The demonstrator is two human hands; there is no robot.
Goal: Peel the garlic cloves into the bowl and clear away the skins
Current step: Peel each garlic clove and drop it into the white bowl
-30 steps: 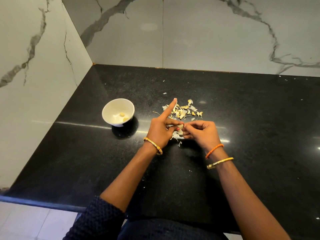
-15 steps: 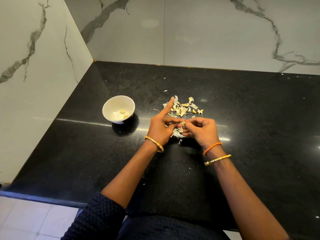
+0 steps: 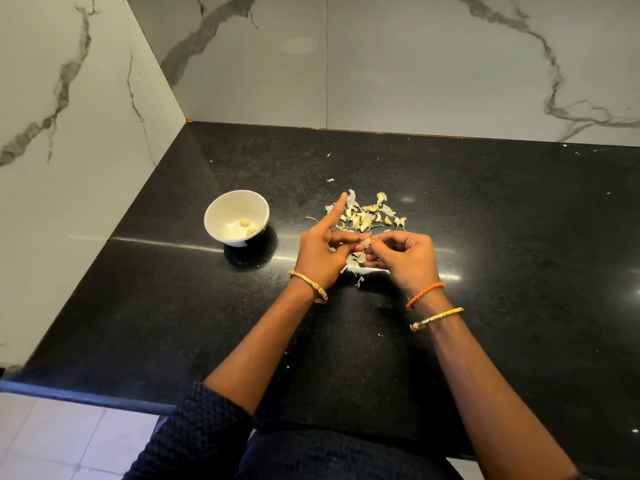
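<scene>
- Since the earlier frames, both hands stay at the same spot in the middle of the frame, and a pale garlic clove (image 3: 366,242) now shows more clearly between their fingertips; the bowl and the pile did not move.
- The left hand (image 3: 320,252) pinches the clove with thumb and curled fingers, while its index finger points straight out toward the upper part of the frame.
- The right hand (image 3: 401,256) has its fingers curled, and its fingertips pinch the same clove from the right side.
- Just below the two hands, some loose skins (image 3: 353,263) lie on the black countertop (image 3: 502,220), partly hidden by the fingers.
- Just above the hands is a pile of garlic cloves and skins (image 3: 369,214); the tip of the left index finger reaches its left edge.
- A few small skin flakes (image 3: 330,180) lie apart, higher in the frame.
- Left of the hands stands the white bowl (image 3: 221,209), upright, with two peeled cloves (image 3: 247,226) inside, near its lower right part.
- The left wrist has a gold bangle (image 3: 308,284); the right wrist has an orange thread band (image 3: 425,295) and a gold bangle below it.
- White marble walls (image 3: 415,64) fill the upper and left parts of the frame.
</scene>
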